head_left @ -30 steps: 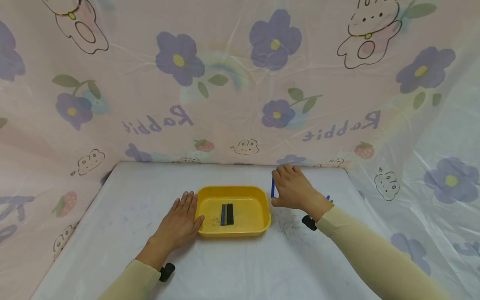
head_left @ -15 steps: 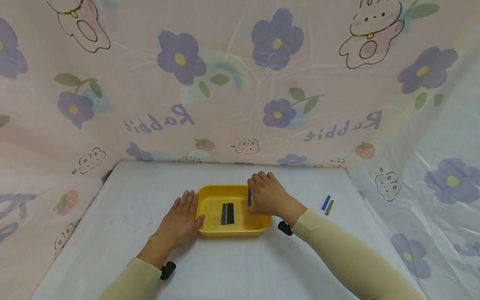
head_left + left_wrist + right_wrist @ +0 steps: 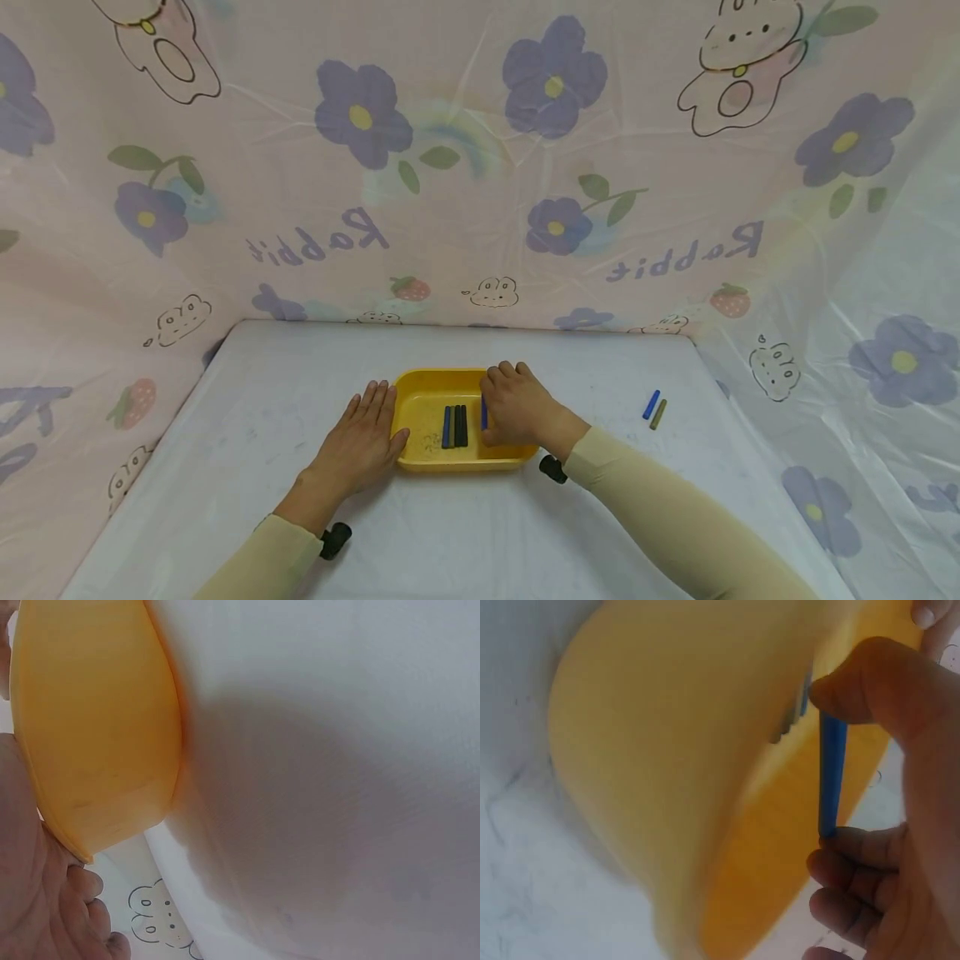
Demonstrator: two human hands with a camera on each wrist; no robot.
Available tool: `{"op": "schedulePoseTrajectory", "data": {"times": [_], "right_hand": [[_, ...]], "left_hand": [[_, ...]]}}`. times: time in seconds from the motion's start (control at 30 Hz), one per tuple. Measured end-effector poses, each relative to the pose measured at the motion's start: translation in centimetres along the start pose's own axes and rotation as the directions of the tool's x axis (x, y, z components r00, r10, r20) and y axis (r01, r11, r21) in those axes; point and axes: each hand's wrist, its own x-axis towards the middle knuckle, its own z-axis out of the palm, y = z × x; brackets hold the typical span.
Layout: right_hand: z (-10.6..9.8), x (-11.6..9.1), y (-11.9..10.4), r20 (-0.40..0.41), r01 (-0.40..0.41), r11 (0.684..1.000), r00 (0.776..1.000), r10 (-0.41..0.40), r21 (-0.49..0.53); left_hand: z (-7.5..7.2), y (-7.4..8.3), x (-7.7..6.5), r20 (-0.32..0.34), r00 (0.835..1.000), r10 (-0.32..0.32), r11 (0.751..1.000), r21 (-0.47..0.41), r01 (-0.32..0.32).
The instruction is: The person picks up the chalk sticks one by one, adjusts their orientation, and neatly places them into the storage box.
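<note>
A yellow tray [image 3: 442,467] stands on the white-covered table. My left hand [image 3: 362,437] rests on its left rim with straight fingers; the left wrist view shows the palm against the tray wall [image 3: 105,727]. Over the right part of the tray, my right hand [image 3: 519,410] pinches a blue crayon [image 3: 832,772] by its two ends, between thumb and fingertips. Several crayons [image 3: 454,427], blue, olive and dark, lie side by side in the tray, just left of the held one. In the right wrist view the tray wall hides most of that row.
To the right on the table lie another blue crayon [image 3: 652,404] and an olive crayon [image 3: 658,415], close together. A printed curtain [image 3: 465,192] hangs behind and at both sides of the table [image 3: 480,542]. Dark smudges mark the table cover.
My right hand has carried the blue crayon leftward from beside the tray to over its inside, nearer the row, and lower. The left hand stays on the rim.
</note>
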Motion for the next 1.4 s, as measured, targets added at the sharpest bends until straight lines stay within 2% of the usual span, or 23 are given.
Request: {"op": "schedulePoseTrajectory", "data": {"times": [0.37, 0.6, 1.4], "right_hand": [[1.6, 0.9, -0.9, 0.093, 0.020, 1.000, 0.995, -0.019, -0.016], [2.4, 1.3, -1.5, 0.093, 0.033, 0.999, 0.995, -0.031, -0.028], [2.8, 1.9, -2.2, 0.133, 0.049, 0.999, 0.990, -0.050, 0.013]], "left_hand": [[0.2, -0.1, 0.1, 0.009, 1.000, -0.015, 1.000, -0.008, 0.015], [0.2, -0.1, 0.1, 0.001, 1.000, -0.011, 1.000, -0.021, 0.011], [0.4, -0.3, 0.0, 0.002, 1.000, -0.011, 1.000, -0.025, 0.011]]}}
